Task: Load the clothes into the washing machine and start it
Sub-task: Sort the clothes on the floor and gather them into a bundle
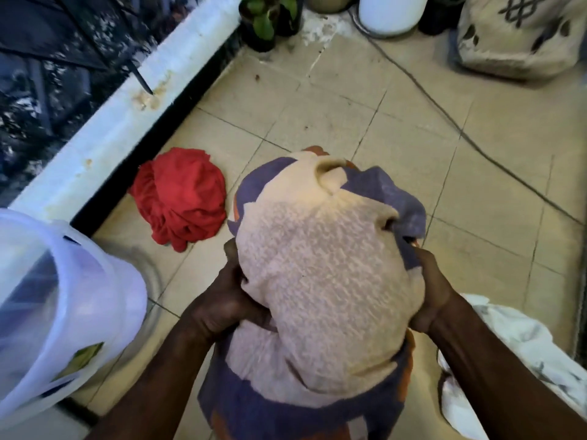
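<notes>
From the head view, we judge the bulky towel (320, 281) could sag and spill from our arms, since we grip only its sides. Our left hand (222, 300) clutches folds at nine o'clock, our right hand (432, 290) pinches cloth at three; the red garment (181, 195) lies on the floor at ten o'clock.

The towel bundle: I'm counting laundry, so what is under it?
Below the towel bundle only tiled floor shows around its edges; anything directly beneath is covered. A red garment lies beside it.
</notes>
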A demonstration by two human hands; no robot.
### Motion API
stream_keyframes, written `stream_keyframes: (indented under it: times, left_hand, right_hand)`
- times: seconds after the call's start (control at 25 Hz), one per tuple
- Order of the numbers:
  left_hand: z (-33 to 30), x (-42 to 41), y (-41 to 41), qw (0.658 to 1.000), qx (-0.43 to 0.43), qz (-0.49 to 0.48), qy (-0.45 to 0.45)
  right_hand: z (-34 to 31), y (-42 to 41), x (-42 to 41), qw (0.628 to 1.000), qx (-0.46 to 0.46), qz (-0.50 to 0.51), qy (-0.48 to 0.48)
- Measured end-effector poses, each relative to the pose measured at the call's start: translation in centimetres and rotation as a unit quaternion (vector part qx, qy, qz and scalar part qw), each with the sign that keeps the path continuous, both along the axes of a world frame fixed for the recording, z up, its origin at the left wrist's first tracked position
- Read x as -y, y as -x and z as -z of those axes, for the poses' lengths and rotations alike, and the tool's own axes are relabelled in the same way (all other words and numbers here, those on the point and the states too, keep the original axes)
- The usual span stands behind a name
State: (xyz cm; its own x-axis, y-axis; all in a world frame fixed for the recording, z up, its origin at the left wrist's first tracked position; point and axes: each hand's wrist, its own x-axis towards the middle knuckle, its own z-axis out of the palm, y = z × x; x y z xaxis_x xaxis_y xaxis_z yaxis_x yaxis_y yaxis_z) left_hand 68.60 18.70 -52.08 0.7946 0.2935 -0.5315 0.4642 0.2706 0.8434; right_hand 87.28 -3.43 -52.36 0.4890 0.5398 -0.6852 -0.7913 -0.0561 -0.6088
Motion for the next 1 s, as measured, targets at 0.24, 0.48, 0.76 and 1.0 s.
stream_keyframes:
  times: [0.24, 0.48, 0.76, 1.0]
  left_hand:
    - [-9.8, -2.9, 0.9, 0.998, 0.054, -0.008, -0.005]
    - [-12.8, -8.0, 1.5, 0.980, 0.144, -0.115, -0.080]
    - [-12.4, -16.8, 0.3, 0.935, 0.131, -0.273, -0.183]
    - [-13.4, -24.5, -1.1, 0.926, 0.142, -0.226, -0.266]
  right_hand:
    - [-6.8, 0.4, -6.3, 1.000, 0.012, -0.009, 0.015]
    - [-12.5, 2.2, -10.6, 0.999, 0.038, -0.013, -0.025]
    - [-14.7, 4.9, -16.7, 0.929, 0.282, -0.232, 0.053]
    - [-12.5, 4.4, -26.6, 0.926, 0.328, -0.144, 0.118]
